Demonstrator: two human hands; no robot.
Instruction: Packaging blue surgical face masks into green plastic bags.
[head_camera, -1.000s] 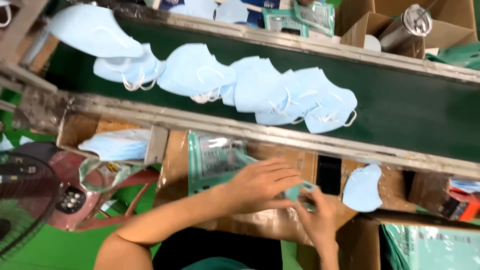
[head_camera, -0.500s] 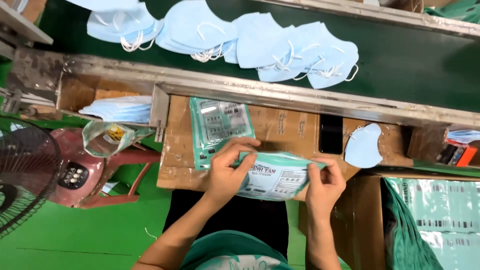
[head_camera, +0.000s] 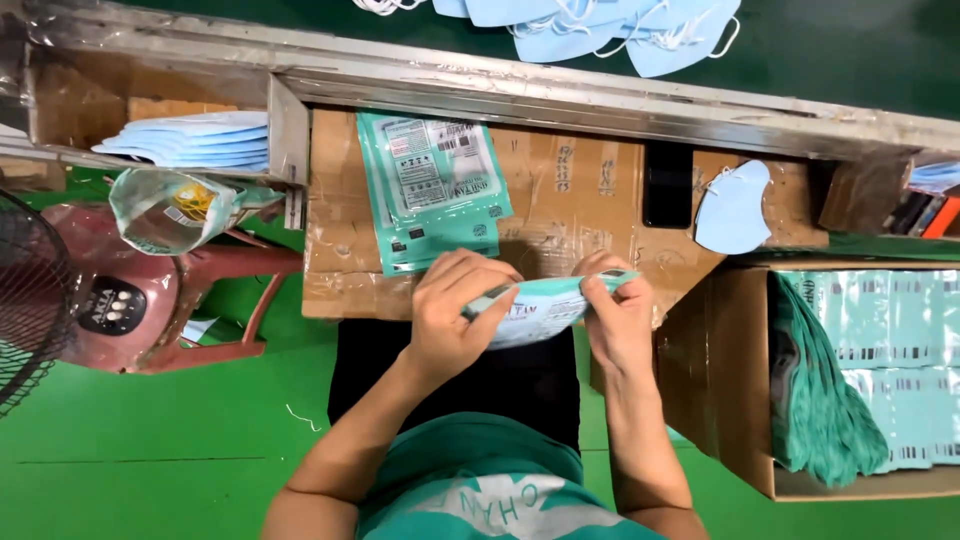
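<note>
teal pouch (head_camera: 540, 305) held between both hands over front edge of cardboard top (head_camera: 590, 200). left hand (head_camera: 455, 315) pinches its left end, right hand (head_camera: 615, 315) pinches right end. pouch stack (head_camera: 435, 185) lies just behind on cardboard. loose blue mask (head_camera: 735, 205) to the right. box of pouches (head_camera: 870, 370) at far right.

Person wore a teal green short-sleeved shirt (head_camera: 480, 480) with big pale letters across the front. Dark black trousers (head_camera: 450, 370) below it. Both forearms were bare; left hand (head_camera: 455, 315) and right hand (head_camera: 618, 320) had no gloves or rings.
</note>
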